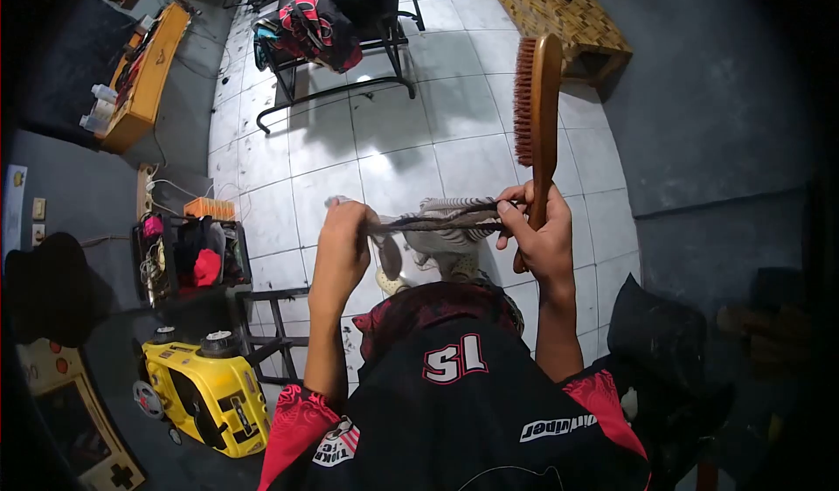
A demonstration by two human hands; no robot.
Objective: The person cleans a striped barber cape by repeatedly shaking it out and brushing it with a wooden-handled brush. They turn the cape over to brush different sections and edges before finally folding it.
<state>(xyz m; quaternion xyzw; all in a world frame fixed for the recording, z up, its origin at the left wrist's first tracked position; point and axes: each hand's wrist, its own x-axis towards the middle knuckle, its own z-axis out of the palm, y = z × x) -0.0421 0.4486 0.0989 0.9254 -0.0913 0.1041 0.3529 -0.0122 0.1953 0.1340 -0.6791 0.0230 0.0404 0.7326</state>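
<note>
A striped grey cloth (450, 220) is stretched between both hands, above the tiled floor. Its left end is gripped in my left hand (347, 229), whose fingers are closed, with a grey part of the cloth hanging below. My right hand (544, 229) pinches the cloth's right end between thumb and fingers. The same hand also holds a wooden brush (545, 106) upright, its reddish-brown bristles facing left. The lower end of the brush handle shows beneath my right palm.
A black metal chair (336, 93) with a dark and red cloth on it stands ahead. A woven-top bench (577, 19) is at the upper right. To the left are a wooden shelf (149, 80), a rack of items (188, 259) and a yellow toy car (205, 395).
</note>
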